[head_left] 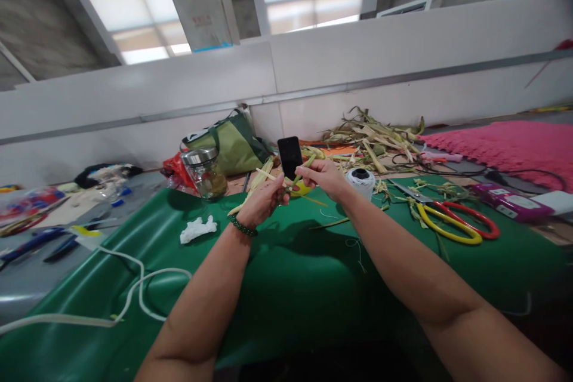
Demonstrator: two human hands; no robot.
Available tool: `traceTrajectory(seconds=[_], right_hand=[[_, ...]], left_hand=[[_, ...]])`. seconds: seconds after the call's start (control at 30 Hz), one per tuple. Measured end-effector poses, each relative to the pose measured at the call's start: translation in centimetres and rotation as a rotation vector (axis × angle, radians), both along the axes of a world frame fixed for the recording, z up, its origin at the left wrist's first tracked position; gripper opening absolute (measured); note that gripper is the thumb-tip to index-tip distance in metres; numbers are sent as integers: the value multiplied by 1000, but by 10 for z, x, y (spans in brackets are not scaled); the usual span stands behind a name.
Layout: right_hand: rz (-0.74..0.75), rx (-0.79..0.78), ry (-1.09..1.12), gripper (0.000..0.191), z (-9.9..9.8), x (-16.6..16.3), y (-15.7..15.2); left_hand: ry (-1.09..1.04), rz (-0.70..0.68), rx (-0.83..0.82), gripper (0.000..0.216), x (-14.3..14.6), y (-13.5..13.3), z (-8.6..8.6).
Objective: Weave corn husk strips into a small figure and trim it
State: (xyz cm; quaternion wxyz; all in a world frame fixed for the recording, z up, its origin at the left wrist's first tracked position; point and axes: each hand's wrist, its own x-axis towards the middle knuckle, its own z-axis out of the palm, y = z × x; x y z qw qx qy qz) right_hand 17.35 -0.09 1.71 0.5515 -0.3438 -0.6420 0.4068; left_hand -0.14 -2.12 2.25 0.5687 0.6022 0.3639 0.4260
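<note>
Plant strips point(265, 173), one lot, held above the green-covered desk point(286, 292): left hand point(268, 196), fingers clamped round them, likely as anchor; right hand point(326, 178), fingers pinched on a green end point(309, 160), likely for control; phone point(290, 154) upright beyond, apparently for viewing; white spool point(360, 187) within reach.

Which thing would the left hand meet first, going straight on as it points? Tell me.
Most likely the right hand, which pinches a green strip just ahead of the left hand. The phone seems to stand farther back, though depth is unclear.
</note>
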Motion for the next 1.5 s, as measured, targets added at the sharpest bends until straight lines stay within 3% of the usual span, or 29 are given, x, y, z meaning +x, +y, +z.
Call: traceTrajectory(seconds=[0.13,0.27,0.4,0.47,0.57,0.63,0.73,0.9,1.1,1.17,1.37,1.5], right_hand=[[122,-66,60,42,-4,-9,-2],[85,-213,133,42,-8,-9,4],[-27,-344,79,35,-4,0,7],[12,-350,-75,37,-1,2,3],[231,-275,-335,35,2,-1,-5],[297,-206,-413,27,3,-3,-10],[265,-105,-476,25,2,-5,-13],[212,65,-537,28,0,-8,-16],[237,12,-553,25,-2,-6,-13],[235,16,-569,26,-2,-5,-11],[211,119,-633,28,-2,-6,-12],[203,180,-666,26,-2,-8,-14]], left_hand=[[171,-44,176,37,0,0,-1],[252,-31,300,32,0,4,-6],[163,63,197,29,0,9,-11],[66,97,124,32,-1,11,-11],[36,95,117,36,-3,10,-10],[103,64,187,37,-4,9,-8],[209,34,282,37,-5,9,-6],[297,113,298,42,-10,13,-5],[111,31,-48,45,-16,13,0],[95,25,-98,50,-17,11,3],[258,-2,112,41,-19,11,3],[233,35,57,41,-20,17,-2]])
